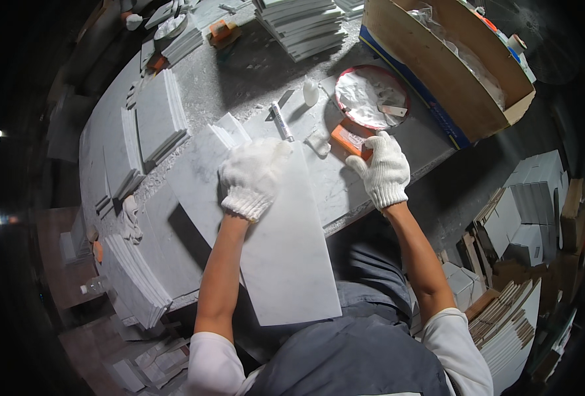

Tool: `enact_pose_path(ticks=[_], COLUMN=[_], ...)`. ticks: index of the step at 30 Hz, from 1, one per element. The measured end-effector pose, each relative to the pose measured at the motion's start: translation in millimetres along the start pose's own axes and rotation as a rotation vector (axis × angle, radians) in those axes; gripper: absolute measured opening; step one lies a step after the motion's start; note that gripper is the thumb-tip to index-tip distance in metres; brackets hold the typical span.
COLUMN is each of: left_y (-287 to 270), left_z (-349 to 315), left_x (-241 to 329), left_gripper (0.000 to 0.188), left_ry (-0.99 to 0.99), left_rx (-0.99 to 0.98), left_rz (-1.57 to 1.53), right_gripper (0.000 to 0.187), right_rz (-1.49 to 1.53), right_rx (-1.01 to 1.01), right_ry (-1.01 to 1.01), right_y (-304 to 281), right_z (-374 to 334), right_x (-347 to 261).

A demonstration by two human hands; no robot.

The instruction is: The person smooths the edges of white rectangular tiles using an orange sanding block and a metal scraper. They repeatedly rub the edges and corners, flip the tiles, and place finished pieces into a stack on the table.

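Both my hands wear white knitted gloves. My left hand (253, 177) is over the upper part of a long pale marble tile (289, 254), its fingers smeared by motion. The tile's near end juts past the table edge towards my lap. To the right, my right hand (385, 170) has its thumb and fingers around the right end of an orange block (350, 137) with a printed face. Just beyond the block stands a red-rimmed bowl (340, 89) of white material, with a small pale scraper (392, 111) in it. A white tube (282, 121) lies between my hands, beyond the tile.
A stone chip (318, 143) and a small white bottle (311, 91) sit near the bowl. Stacked tiles (299, 30) stand at the back, more (137, 280) at left. An open cardboard box (431, 72) borders the right. White boxes (536, 191) are piled below.
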State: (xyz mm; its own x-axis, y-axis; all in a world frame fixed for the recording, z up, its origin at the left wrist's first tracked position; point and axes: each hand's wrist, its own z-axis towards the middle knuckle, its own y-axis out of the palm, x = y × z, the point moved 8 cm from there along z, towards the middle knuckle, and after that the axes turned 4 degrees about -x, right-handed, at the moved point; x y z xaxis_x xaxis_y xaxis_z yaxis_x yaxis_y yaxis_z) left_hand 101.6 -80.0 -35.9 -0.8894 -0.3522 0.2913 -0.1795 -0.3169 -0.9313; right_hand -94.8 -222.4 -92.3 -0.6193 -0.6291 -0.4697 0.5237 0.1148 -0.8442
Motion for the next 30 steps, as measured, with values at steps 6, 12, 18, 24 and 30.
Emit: enact_pose_path(ticks=[6,12,18,24,30], left_y=[7,11,11,15,14], left_z=[-4,5,1,9,5], left_x=[23,23,24,17,20], left_gripper=[0.024,0.023,0.028,0.023,0.025], left_ry=[0.135,0.134,0.082,-0.012,0.034], left_rx=[-0.006,-0.063,-0.045,-0.140,-0.106], left_rz=[0.049,0.067,0.086,0.061,0.077], right_gripper=[0.052,0.076,0.080,0.079,0.085], right_rz=[0.515,1.262,1.010,1.098,1.090], right_rx=[-0.299,-0.516,-0.589,-0.541,-0.548], right_ry=[0.522,0.356,0.235,0.358,0.345], right_y=[0,30,9,32,38], right_z=[-43,-98,-96,-47,-72], right_x=[26,-40,-60,-62,-50])
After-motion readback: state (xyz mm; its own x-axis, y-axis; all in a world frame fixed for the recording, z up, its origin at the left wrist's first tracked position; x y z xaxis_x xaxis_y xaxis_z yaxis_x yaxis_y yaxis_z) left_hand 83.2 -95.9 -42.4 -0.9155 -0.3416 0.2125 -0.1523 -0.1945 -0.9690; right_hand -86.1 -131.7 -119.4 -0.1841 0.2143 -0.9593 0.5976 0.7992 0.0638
